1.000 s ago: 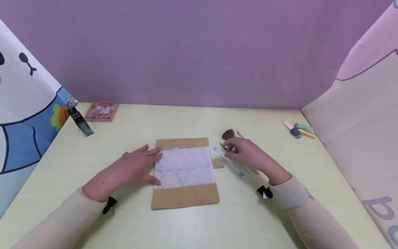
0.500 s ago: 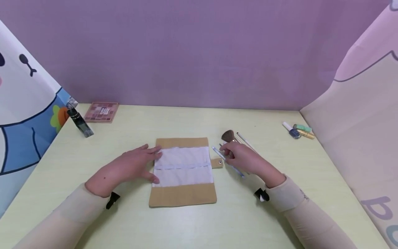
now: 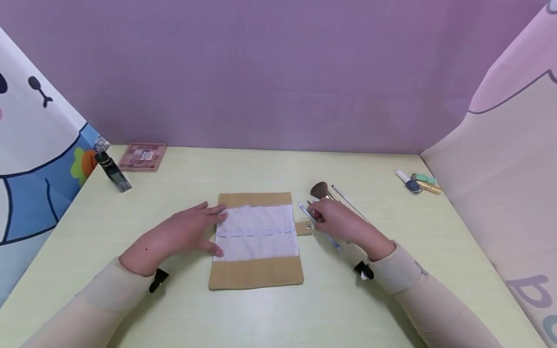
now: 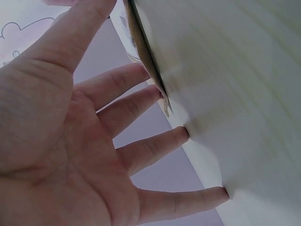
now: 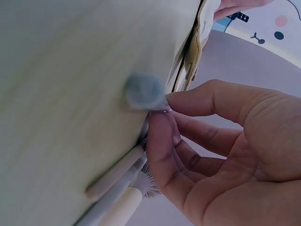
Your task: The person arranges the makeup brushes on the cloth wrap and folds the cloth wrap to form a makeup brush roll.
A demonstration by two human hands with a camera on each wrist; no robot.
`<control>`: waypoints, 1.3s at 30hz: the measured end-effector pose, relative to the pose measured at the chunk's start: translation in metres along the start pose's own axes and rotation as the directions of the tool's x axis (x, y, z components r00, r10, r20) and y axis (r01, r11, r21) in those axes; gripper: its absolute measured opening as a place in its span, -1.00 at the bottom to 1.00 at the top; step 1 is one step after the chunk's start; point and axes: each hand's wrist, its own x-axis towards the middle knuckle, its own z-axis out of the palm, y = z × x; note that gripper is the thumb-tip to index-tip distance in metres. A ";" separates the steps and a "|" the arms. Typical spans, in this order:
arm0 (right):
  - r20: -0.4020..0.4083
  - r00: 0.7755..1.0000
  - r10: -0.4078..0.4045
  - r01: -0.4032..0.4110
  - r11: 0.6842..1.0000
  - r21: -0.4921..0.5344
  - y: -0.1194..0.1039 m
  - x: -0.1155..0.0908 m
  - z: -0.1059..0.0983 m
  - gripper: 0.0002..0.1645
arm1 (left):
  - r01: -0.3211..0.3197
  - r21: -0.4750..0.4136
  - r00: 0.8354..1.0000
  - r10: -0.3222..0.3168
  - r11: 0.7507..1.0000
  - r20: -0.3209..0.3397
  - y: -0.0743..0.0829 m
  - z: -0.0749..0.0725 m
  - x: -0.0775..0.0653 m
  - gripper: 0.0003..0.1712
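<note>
A tan fabric brush roll lies unfolded on the table, its white inner lining crossed by a stitched band. A tab with a metal snap sticks out on its right. My left hand rests at the roll's left edge, fingers spread. In the left wrist view, two fingertips meet the roll's edge and two touch the table. My right hand pinches a slim pale blue stick between thumb and index finger. Its near end is blurred in the right wrist view, so its kind is unclear.
Behind the right hand lie a makeup brush with a brown fan head and a thin white stick. Farther right are several small tubes and bottles. A pink palette and a dark bottle sit at back left.
My right hand has come down and slightly left onto the pale blue stick, and its fingers now pinch it. My left hand has stayed at the roll's edge.
</note>
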 end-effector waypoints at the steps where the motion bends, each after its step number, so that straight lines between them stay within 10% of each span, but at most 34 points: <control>1: 0.000 1.000 -0.002 0.002 1.000 -0.004 -0.001 0.000 0.000 -0.84 | 0.001 0.000 1.000 -0.001 1.000 0.000 0.000 0.000 0.000 0.19; 18: 0.006 1.000 -0.002 0.002 1.000 -0.009 -0.001 0.001 -0.004 -0.83 | 0.010 0.010 1.000 -0.010 1.000 0.002 0.003 0.000 0.000 0.17; 32: 0.001 1.000 0.001 -0.001 0.979 0.203 -0.007 0.009 -0.026 -0.44 | 0.019 0.024 1.000 -0.020 1.000 0.004 0.003 0.001 0.000 0.18; 39: 0.033 0.999 -0.019 0.004 0.917 0.398 -0.023 0.029 -0.023 -0.44 | 0.010 0.027 1.000 -0.010 1.000 0.002 0.002 0.001 0.000 0.18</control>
